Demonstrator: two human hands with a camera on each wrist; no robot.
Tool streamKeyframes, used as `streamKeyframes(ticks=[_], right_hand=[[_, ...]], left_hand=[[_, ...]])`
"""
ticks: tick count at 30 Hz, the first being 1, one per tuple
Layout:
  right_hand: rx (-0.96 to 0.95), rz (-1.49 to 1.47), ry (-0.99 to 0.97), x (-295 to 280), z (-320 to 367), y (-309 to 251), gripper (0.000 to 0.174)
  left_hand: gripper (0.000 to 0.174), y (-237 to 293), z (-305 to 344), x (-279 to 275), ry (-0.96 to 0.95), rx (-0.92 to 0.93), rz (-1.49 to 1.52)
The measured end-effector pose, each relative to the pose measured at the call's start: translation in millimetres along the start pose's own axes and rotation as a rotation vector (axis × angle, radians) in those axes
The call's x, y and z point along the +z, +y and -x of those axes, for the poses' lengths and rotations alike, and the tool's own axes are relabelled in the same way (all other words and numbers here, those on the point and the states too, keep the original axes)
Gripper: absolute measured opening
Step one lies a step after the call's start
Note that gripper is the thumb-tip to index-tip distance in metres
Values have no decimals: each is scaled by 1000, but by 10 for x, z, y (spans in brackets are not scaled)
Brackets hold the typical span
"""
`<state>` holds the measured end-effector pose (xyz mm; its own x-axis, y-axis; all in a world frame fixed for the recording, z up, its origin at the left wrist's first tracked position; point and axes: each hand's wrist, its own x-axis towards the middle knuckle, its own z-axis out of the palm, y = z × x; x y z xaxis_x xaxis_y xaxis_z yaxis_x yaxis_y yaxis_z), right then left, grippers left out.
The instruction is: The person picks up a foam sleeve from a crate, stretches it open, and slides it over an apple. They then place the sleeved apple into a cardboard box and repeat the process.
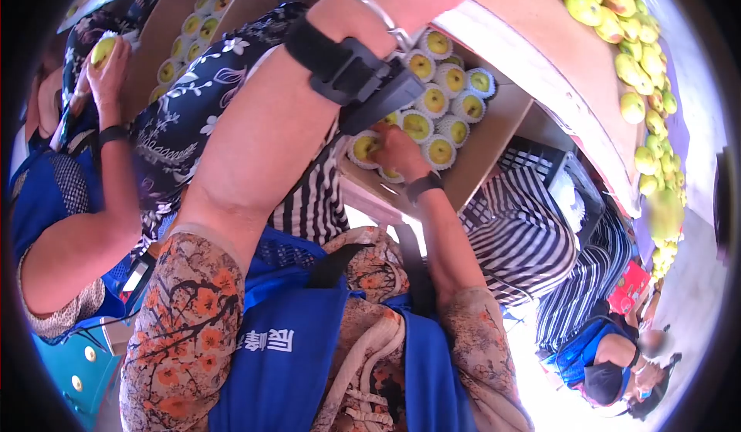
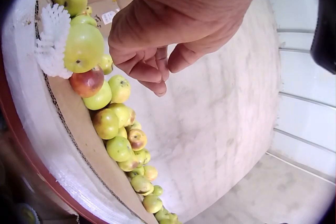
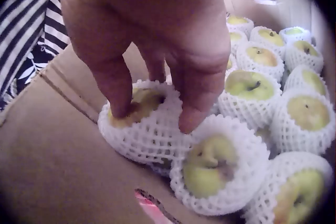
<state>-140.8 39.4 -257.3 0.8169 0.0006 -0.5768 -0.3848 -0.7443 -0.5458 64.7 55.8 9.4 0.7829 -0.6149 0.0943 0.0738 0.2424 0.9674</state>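
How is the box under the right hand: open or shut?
The box is open: netted apples show inside, with the right hand among them.

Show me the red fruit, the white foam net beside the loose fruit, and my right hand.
Red fruit (image 2: 88,81): left wrist view, middle of its skin.
White foam net (image 2: 51,40): left wrist view, middle of the mesh.
Right hand (image 3: 152,22): right wrist view, middle of the hand.

The beige sleeves carry orange blossoms and dark branches under a blue vest with white characters. A silver bangle and black strap circle the left wrist, a dark band the right.
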Motion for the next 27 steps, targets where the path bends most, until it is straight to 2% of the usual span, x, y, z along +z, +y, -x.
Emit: streamKeyframes(ticks=[3, 5, 7, 9, 11, 12, 13, 14, 16, 17, 18, 20, 21, 22, 24, 27], right_hand=[[86, 103, 68, -315, 154, -183, 61], [10, 40, 265, -587, 388, -288, 54], [36, -16, 270, -1102, 778, -583, 51], [36, 19, 437, -1505, 1259, -787, 45], [-77, -24, 714, -1716, 1723, -746, 42], [-128, -60, 856, -1817, 2009, -705, 41], [-82, -159, 907, -1870, 2255, -587, 45], [-28, -450, 945, -1917, 2516, -551, 42], [52, -484, 1153, -1841, 2918, -8, 37], [197, -359, 1214, -1787, 3115, 151, 36], [350, -192, 1234, -1679, 3314, 359, 36], [547, -27, 1186, -1346, 3623, 768, 34], [652, -65, 1144, -1135, 3741, 1003, 36], [725, -42, 1110, -895, 3835, 1223, 39], [845, -209, 1039, -459, 3949, 1523, 39], [912, -374, 955, -52, 3990, 1790, 37]], left_hand=[[21, -20, 55, 45, -3, 39, -83], [22, -77, 95, 100, -36, 73, -75], [21, -62, 136, 190, -39, 35, -25], [20, -51, 156, 292, -64, 2, 12], [20, -52, 155, 323, -127, -27, -22], [20, -46, 158, 370, -152, -43, -44], [22, -9, 230, 443, -156, -53, -49], [22, -26, 248, 484, -200, -44, -63], [23, -66, 275, 575, -287, -27, -92], [27, -48, 308, 614, -337, 32, -105], [25, -88, 306, 645, -377, 13, -123], [27, -213, 284, 681, -456, -31, -164], [44, -241, 299, 755, -469, 22, -331], [40, -275, 308, 792, -507, 14, -328], [32, -356, 305, 831, -584, 0, -320], [33, -429, 317, 945, -641, -15, -332]])
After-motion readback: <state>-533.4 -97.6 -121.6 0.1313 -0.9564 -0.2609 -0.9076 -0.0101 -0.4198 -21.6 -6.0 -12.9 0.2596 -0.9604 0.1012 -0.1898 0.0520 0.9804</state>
